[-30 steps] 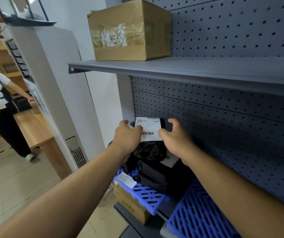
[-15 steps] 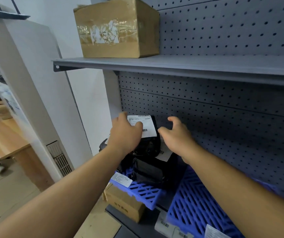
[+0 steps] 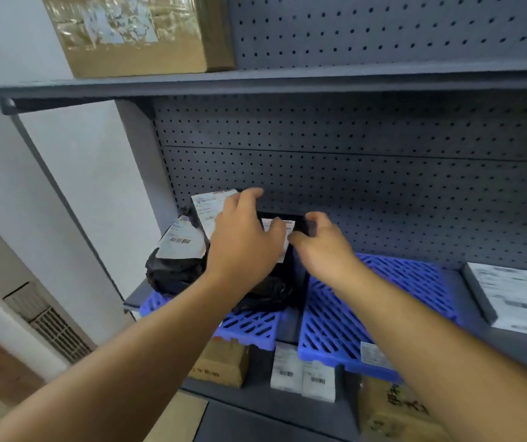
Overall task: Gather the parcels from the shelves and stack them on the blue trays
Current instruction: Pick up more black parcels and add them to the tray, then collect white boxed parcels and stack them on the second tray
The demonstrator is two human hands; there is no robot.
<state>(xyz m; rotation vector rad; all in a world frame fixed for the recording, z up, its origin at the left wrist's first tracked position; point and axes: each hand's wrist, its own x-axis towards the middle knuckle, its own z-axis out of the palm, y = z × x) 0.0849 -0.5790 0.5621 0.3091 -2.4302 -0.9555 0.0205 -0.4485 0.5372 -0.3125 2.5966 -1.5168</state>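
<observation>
Spanning the middle level: grey pegboard shelving [image 3: 383, 186]. Lying side by side on it: two blue trays [image 3: 380, 301]. Crowding the left tray [image 3: 249, 327]: black bagged parcels [image 3: 176, 269]. Pressing the upright parcel [image 3: 291, 231]: left hand [image 3: 243, 247], fingers spread; right hand [image 3: 323, 247], fingers curled, grip unclear.

The shelf [image 3: 287, 78] and its perforated back panel [image 3: 383, 186] look like matt grey painted metal. The trays [image 3: 415, 282] are blue slotted plastic, slightly shiny. The bags [image 3: 173, 272] are glossy, crinkled black plastic film with white paper labels [image 3: 181, 240]. The box [image 3: 134, 36] is brown cardboard under shiny clear tape.
</observation>
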